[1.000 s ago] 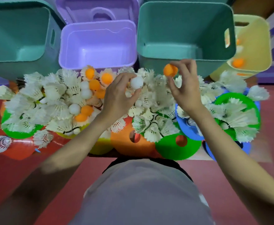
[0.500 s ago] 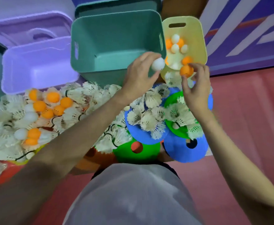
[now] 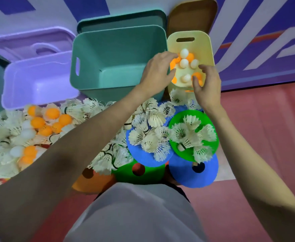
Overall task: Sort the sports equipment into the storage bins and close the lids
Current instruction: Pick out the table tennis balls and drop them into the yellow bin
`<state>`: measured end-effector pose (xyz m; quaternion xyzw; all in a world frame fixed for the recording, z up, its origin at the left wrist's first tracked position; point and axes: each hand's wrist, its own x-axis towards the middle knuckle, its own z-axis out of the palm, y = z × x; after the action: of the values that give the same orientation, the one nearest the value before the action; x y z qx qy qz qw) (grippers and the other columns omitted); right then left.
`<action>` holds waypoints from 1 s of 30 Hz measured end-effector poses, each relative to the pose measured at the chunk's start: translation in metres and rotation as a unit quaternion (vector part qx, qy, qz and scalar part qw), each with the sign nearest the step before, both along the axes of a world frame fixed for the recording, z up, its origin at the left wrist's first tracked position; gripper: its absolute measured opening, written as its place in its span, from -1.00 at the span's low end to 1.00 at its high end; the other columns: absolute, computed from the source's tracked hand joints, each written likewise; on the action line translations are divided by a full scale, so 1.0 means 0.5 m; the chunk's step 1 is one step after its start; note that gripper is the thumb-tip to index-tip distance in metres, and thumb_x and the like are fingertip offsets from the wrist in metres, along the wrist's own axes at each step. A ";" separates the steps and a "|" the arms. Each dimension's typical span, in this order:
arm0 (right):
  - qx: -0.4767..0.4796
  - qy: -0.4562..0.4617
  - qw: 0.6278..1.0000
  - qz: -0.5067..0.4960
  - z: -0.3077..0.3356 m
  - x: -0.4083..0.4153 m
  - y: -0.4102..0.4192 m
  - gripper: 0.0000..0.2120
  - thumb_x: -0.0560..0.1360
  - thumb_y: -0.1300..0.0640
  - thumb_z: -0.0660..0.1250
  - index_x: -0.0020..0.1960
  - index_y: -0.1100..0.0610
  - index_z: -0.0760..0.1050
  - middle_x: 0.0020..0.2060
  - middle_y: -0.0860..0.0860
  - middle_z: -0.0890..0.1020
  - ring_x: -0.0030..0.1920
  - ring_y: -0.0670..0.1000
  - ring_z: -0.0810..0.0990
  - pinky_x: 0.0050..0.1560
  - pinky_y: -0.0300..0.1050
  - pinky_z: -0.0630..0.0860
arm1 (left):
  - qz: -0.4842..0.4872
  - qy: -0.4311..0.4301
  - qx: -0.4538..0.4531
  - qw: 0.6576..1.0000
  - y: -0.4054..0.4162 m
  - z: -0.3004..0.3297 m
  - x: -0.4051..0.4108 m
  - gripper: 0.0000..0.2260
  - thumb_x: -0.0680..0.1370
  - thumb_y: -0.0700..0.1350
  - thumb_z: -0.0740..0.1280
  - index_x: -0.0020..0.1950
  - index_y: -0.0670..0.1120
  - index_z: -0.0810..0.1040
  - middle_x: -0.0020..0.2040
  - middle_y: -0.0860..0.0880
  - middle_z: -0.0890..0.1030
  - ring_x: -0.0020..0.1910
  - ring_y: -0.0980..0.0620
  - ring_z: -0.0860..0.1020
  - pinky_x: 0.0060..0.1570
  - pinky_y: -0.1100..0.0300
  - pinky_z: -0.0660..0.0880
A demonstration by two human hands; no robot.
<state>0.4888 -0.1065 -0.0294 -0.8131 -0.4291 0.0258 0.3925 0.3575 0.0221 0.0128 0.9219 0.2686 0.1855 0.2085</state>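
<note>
Red flooring (image 3: 265,137) is seen under everything, with a purple and white striped wall (image 3: 258,32) behind. Nearest the person, flat discs are spread on the floor: a blue disc (image 3: 194,175) with a dark hole, a green disc (image 3: 176,123) above it and a second blue one (image 3: 139,154) just left, all heaped with white shuttlecocks (image 3: 150,135). Well left of the green disc, orange balls (image 3: 54,113) and white ones are mixed among more shuttlecocks. Beyond the green disc, a yellow bin (image 3: 206,46) is stood, holding orange and white balls (image 3: 184,63). Both hands are held over this bin. The left hand (image 3: 158,70) is spread at its left rim, fingers loosely bent, nothing held. The right hand (image 3: 207,86) is placed at its near rim, fingers relaxed and parted, likewise gripping nothing. Left of the yellow bin a teal bin (image 3: 118,55) is stood open, and further left a purple bin (image 3: 38,81). Behind the bins, lids are propped: a brown lid (image 3: 192,16), a teal one and a purple one.
</note>
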 end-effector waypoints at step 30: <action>-0.106 -0.085 0.925 0.355 0.011 -0.677 0.172 -0.63 0.45 0.27 0.31 0.25 0.29 0.46 0.10 0.21 0.54 0.09 0.24 0.51 0.11 0.10 0.47 | 0.279 0.034 -0.081 0.956 0.054 -0.085 -0.841 -0.69 0.52 -0.19 0.37 0.27 -0.15 0.51 0.20 -0.15 0.54 0.18 -0.19 0.46 0.14 -0.06 0.41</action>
<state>0.1505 -0.0206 -0.0241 -0.6439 -0.7158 0.1399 0.2312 -0.0628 0.0491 -0.0295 0.7960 0.5364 0.1822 0.2134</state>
